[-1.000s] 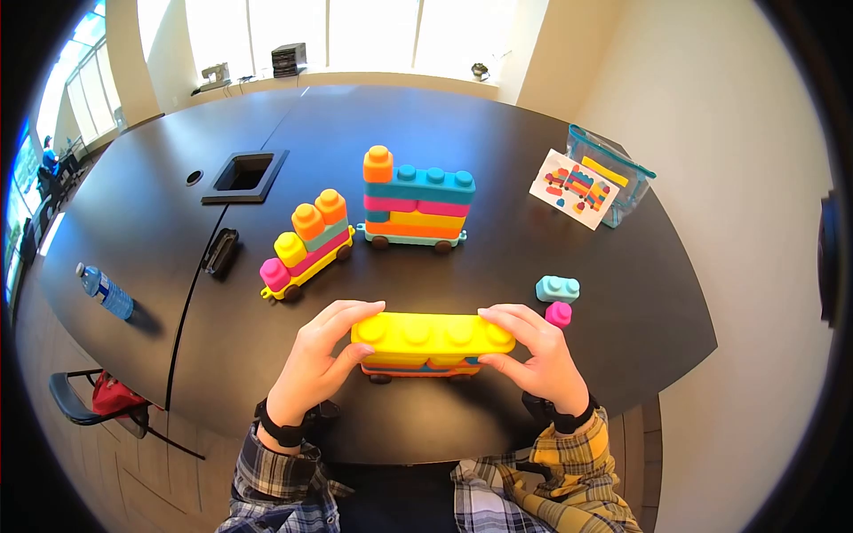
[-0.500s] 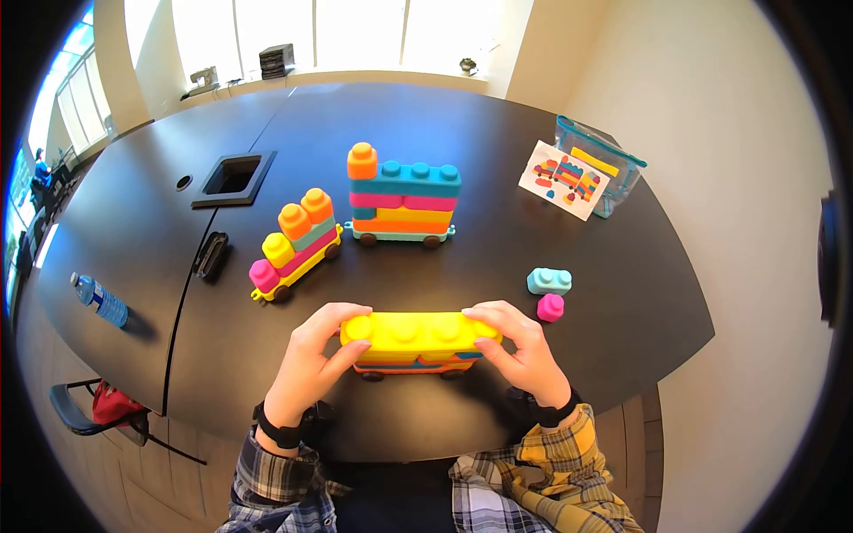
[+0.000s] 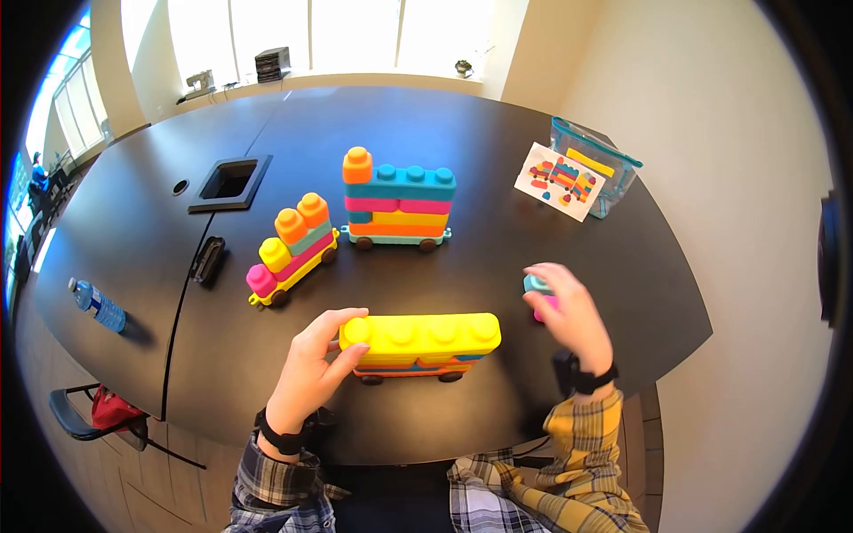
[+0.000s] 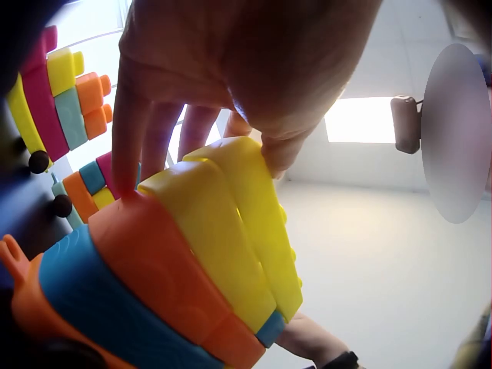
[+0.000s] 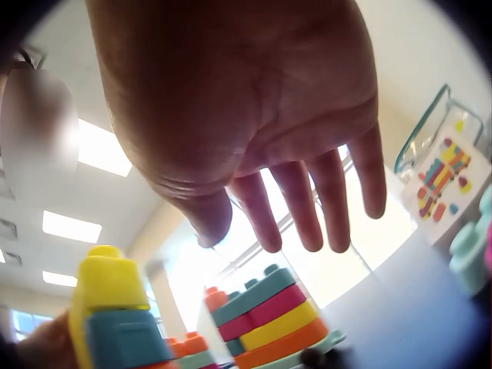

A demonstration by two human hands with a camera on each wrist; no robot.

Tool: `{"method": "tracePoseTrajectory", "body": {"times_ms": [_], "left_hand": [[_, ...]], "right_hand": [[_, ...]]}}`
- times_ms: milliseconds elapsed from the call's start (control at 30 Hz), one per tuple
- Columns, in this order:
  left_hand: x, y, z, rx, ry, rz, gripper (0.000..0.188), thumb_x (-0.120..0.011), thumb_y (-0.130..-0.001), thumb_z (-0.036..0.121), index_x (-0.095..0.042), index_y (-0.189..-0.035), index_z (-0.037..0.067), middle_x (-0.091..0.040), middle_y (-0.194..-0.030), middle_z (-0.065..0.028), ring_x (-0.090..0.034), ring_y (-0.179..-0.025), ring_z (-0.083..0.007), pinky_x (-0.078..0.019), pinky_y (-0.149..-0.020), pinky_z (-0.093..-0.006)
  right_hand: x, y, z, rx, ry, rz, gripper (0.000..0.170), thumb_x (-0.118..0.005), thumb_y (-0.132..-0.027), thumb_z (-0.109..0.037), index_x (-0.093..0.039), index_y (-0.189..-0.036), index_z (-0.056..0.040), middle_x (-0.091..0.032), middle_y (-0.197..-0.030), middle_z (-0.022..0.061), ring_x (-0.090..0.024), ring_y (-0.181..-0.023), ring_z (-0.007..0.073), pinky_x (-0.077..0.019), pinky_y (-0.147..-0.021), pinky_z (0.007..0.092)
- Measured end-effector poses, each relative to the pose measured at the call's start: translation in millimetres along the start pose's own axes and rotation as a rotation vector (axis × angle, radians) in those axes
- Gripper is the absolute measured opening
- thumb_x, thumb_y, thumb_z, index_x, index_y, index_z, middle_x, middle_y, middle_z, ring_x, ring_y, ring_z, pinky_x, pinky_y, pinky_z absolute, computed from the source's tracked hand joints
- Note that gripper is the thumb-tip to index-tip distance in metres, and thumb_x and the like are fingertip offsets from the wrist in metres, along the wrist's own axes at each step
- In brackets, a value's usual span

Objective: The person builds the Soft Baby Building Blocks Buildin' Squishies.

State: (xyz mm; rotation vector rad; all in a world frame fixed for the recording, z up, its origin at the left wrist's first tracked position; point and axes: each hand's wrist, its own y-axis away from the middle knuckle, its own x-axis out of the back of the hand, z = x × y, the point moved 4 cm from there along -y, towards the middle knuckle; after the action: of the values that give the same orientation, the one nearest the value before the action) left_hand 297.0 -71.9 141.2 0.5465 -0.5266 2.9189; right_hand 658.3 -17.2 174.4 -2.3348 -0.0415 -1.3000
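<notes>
My left hand (image 3: 313, 371) grips the left end of a wheeled block car topped by a long yellow block (image 3: 421, 332); in the left wrist view, fingers and thumb straddle its yellow blocks (image 4: 223, 223). Below the yellow lie orange and blue layers. My right hand (image 3: 573, 318) hovers with extended fingers over a light teal block (image 3: 536, 284) and a pink block (image 3: 546, 307), partly covering both. The right wrist view shows that hand (image 5: 269, 115) with straight, spread fingers and nothing in them, the teal block (image 5: 469, 254) at the right edge.
Behind stand a taller block car (image 3: 398, 206) and a stepped one (image 3: 295, 254). A picture card (image 3: 558, 182) leans on a clear pouch (image 3: 622, 174) at the back right. To the left are a black case (image 3: 209, 260), a water bottle (image 3: 98, 305) and a table socket opening (image 3: 229, 183).
My right hand has let go of the yellow block's right end and moved right, over the teal and pink blocks. My left hand keeps its grip.
</notes>
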Motion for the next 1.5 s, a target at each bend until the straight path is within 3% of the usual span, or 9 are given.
{"method": "tracePoseTrajectory", "body": {"times_ms": [100, 367, 500, 600, 700, 833, 1000, 1333, 1500], "left_hand": [[0.0, -0.2, -2.4, -0.004, 0.01, 0.0, 0.038, -0.069, -0.097, 0.009, -0.063, -0.135, 0.004, -0.069, -0.126, -0.011, -0.068, -0.114, -0.0218, -0.0595, -0.093, -0.0352], [-0.1, -0.4, -0.1, -0.008, 0.006, 0.003, 0.04, -0.07, -0.097, 0.011, -0.064, -0.136, 0.007, -0.069, -0.128, -0.0113, -0.068, -0.116, -0.0237, -0.0593, -0.091, -0.0353], [-0.3, -1.1, -1.4, -0.009, 0.013, -0.001, 0.041, -0.071, -0.096, 0.011, -0.064, -0.136, 0.007, -0.069, -0.128, -0.0116, -0.068, -0.116, -0.0243, -0.0591, -0.092, -0.0357], [-0.4, -1.5, -1.7, -0.021, 0.005, 0.002, 0.042, -0.071, -0.095, 0.011, -0.064, -0.136, 0.007, -0.069, -0.129, -0.0116, -0.069, -0.116, -0.0244, -0.0591, -0.092, -0.0358], [0.2, -2.6, 0.2, -0.023, -0.005, -0.008, 0.041, -0.072, -0.096, 0.011, -0.063, -0.136, 0.006, -0.069, -0.127, -0.0122, -0.069, -0.115, -0.0248, -0.0601, -0.093, -0.0363], [-0.8, -2.9, 1.5, -0.026, -0.019, -0.015, 0.041, -0.074, -0.097, 0.012, -0.063, -0.136, 0.005, -0.069, -0.124, -0.0127, -0.07, -0.114, -0.025, -0.0612, -0.094, -0.0365], [-1.2, -2.7, -0.5, -0.028, 0.007, -0.012, 0.041, -0.075, -0.096, 0.012, -0.064, -0.136, 0.005, -0.069, -0.124, -0.0127, -0.07, -0.113, -0.025, -0.0614, -0.094, -0.0365], [-1.9, -1.7, 1.2, -0.039, -0.013, 0.001, 0.041, -0.075, -0.096, 0.012, -0.064, -0.135, 0.005, -0.07, -0.123, -0.0134, -0.07, -0.113, -0.0253, -0.0616, -0.093, -0.0366], [-1.7, -1.8, 0.6, -0.016, -0.009, -0.008, 0.042, -0.074, -0.095, 0.012, -0.064, -0.136, 0.006, -0.07, -0.126, -0.0123, -0.07, -0.114, -0.0244, -0.0599, -0.091, -0.0358]], "right_hand": [[-0.7, -3.1, 95.0, -0.172, 0.356, 0.007, 0.036, -0.074, -0.093, -0.023, -0.069, -0.124, -0.0063, -0.069, -0.121, 0.0149, -0.068, -0.11, 0.0381, -0.0557, -0.095, 0.0457], [-14.4, -2.4, 161.4, -0.301, 0.088, -0.04, 0.032, -0.077, -0.092, -0.016, -0.068, -0.118, -0.001, -0.073, -0.098, 0.0205, -0.071, -0.093, 0.0386, -0.0564, -0.087, 0.0423], [-2.1, -16.4, 107.3, -0.224, 0.102, 0.162, 0.028, -0.078, -0.093, -0.016, -0.066, -0.112, 0.0004, -0.074, -0.097, 0.0169, -0.072, -0.089, 0.0298, -0.0567, -0.085, 0.0379], [2.3, -22.2, 34.5, -0.101, -0.496, 0.337, 0.024, -0.076, -0.099, -0.016, -0.063, -0.11, 0.0013, -0.073, -0.102, 0.0069, -0.069, -0.095, 0.0127, -0.056, -0.085, 0.0302], [-10.9, -15.7, -39.0, 0.048, -0.744, 0.263, 0.024, -0.076, -0.098, -0.014, -0.064, -0.113, 0.0005, -0.074, -0.11, 0.0089, -0.07, -0.101, 0.015, -0.0562, -0.092, 0.0317], [-25.3, -12.7, -91.2, 0.227, -0.638, 0.064, 0.03, -0.079, -0.094, -0.015, -0.068, -0.117, -0.0001, -0.076, -0.11, 0.0112, -0.073, -0.101, 0.0189, -0.0563, -0.092, 0.0327], [-36.9, -11.9, -108.7, 0.251, -0.579, -0.005, 0.028, -0.078, -0.094, -0.014, -0.07, -0.118, -0.0007, -0.076, -0.111, 0.0142, -0.074, -0.102, 0.0274, -0.0578, -0.091, 0.0347], [-34.0, -13.2, -118.1, 0.411, -0.442, -0.1, 0.027, -0.075, -0.093, -0.011, -0.072, -0.12, -0.0042, -0.071, -0.111, 0.0143, -0.072, -0.096, 0.0311, -0.0588, -0.085, 0.0384], [-32.5, -9.6, -110.1, 0.422, -0.406, -0.166, 0.048, -0.072, -0.098, -0.022, -0.064, -0.142, -0.0062, -0.065, -0.135, 0.0186, -0.065, -0.122, 0.036, -0.0534, -0.103, 0.0413]]}}
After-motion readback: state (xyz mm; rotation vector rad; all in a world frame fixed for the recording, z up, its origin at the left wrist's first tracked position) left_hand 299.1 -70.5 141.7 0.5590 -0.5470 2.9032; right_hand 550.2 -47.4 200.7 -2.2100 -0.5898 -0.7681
